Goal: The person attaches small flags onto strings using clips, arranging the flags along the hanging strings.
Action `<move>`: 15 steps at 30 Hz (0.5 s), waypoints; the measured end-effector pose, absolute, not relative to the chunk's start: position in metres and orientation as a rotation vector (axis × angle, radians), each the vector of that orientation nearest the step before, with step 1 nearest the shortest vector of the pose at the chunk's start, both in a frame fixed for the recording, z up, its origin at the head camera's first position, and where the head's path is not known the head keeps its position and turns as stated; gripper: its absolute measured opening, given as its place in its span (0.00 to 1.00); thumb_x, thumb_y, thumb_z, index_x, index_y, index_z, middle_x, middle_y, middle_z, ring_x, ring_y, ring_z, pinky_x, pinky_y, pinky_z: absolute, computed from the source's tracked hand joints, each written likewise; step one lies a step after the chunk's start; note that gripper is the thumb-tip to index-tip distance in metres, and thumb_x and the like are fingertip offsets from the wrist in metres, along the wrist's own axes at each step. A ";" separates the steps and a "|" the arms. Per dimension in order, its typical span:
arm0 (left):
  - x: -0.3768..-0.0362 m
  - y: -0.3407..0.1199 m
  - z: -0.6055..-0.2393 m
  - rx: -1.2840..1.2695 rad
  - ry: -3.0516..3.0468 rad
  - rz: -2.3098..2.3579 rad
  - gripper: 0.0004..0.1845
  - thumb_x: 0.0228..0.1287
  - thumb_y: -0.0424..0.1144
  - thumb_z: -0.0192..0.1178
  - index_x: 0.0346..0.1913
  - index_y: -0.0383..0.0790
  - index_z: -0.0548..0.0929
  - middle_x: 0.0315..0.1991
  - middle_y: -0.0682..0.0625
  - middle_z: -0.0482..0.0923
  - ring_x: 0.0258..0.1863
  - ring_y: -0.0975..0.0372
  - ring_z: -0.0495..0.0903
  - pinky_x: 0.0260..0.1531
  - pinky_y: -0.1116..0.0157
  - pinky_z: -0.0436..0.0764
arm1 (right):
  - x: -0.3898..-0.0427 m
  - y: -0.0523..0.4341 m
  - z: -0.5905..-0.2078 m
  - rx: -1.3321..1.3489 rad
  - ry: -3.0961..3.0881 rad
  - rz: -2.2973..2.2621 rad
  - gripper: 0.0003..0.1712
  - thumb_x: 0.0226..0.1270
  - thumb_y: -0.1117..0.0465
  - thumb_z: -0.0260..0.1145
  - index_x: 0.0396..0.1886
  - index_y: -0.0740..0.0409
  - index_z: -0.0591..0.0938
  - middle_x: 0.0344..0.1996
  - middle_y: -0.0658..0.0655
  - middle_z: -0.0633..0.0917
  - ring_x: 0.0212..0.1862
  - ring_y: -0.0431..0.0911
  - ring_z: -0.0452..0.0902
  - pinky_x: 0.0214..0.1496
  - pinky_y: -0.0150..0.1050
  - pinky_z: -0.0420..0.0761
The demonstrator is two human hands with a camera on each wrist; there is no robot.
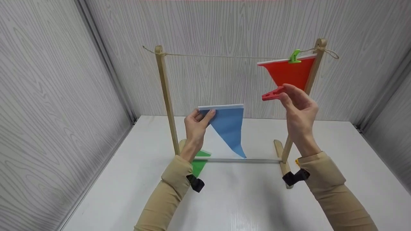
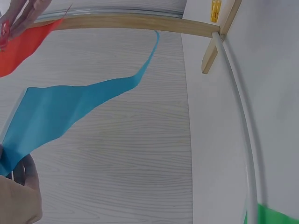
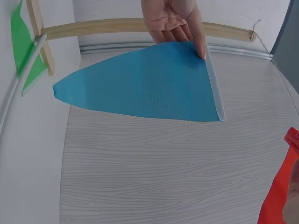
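Note:
A blue triangular pennant (image 1: 229,125) with a white top edge hangs from my left hand (image 1: 196,126), which pinches it near its upper left corner. My right hand (image 1: 300,109) pinches a red clothespin (image 1: 273,94) between thumb and fingers, its free end pointing left. Behind that hand, a red pennant (image 1: 290,72) hangs at the string's right end under a green clip (image 1: 294,57). The string (image 1: 221,57) runs between two wooden posts, above the blue pennant and apart from it. In the right wrist view the blue pennant (image 3: 140,84) shows nearly whole.
The left post (image 1: 167,99) and right post (image 1: 316,64) stand on wooden feet, joined low down by a white rod (image 1: 240,159). A green pennant (image 1: 199,165) lies by the left foot. A yellow clothespin (image 2: 215,10) is near the right foot. Grey wood-grain panels enclose the white table (image 1: 244,199).

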State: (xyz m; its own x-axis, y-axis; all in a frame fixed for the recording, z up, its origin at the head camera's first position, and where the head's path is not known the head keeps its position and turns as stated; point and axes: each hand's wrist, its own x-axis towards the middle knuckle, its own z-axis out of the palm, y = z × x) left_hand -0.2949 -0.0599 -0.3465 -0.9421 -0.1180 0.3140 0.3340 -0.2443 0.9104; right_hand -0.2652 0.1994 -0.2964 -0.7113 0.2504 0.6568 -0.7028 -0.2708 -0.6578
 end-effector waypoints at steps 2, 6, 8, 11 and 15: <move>-0.296 -0.060 -0.342 -0.266 -1.723 -2.257 0.15 0.66 0.30 0.66 0.53 0.27 0.80 0.52 0.33 0.85 0.53 0.51 0.87 0.59 0.58 0.83 | -0.267 0.197 -0.291 0.570 -1.386 1.998 0.16 0.65 0.71 0.68 0.53 0.67 0.84 0.44 0.55 0.90 0.49 0.47 0.84 0.59 0.32 0.83; -0.298 -0.061 -0.334 -0.268 -1.710 -2.268 0.14 0.66 0.30 0.65 0.52 0.27 0.81 0.52 0.33 0.85 0.51 0.52 0.88 0.58 0.58 0.83 | -0.273 0.192 -0.278 0.612 -1.359 2.000 0.17 0.63 0.70 0.71 0.52 0.67 0.85 0.44 0.56 0.90 0.48 0.47 0.84 0.58 0.32 0.83; -0.299 -0.061 -0.330 -0.266 -1.693 -2.290 0.14 0.67 0.30 0.65 0.52 0.27 0.81 0.52 0.33 0.86 0.50 0.53 0.88 0.58 0.58 0.83 | -0.275 0.189 -0.272 0.651 -1.340 1.995 0.17 0.62 0.70 0.71 0.52 0.67 0.85 0.43 0.57 0.89 0.47 0.47 0.84 0.57 0.32 0.83; -0.300 -0.061 -0.324 -0.263 -1.653 -2.337 0.14 0.67 0.30 0.64 0.53 0.27 0.81 0.51 0.34 0.86 0.50 0.54 0.88 0.59 0.57 0.83 | -0.279 0.186 -0.263 0.688 -1.339 1.959 0.18 0.61 0.69 0.73 0.51 0.67 0.85 0.42 0.57 0.89 0.46 0.47 0.84 0.56 0.32 0.83; -0.300 -0.062 -0.317 -0.270 -1.595 -2.390 0.13 0.68 0.30 0.64 0.52 0.27 0.81 0.49 0.37 0.86 0.52 0.54 0.87 0.60 0.56 0.82 | -0.283 0.184 -0.253 0.711 -1.374 1.895 0.19 0.60 0.64 0.76 0.50 0.67 0.86 0.42 0.56 0.89 0.44 0.46 0.84 0.55 0.32 0.84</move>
State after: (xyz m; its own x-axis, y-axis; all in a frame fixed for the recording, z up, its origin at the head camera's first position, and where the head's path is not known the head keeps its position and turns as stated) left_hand -0.3003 -0.0616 -0.3168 -0.9503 -0.1073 0.2922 0.3110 -0.3668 0.8768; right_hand -0.2833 0.1844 -0.2527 -0.6185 0.2074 0.7579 -0.7849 -0.2102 -0.5829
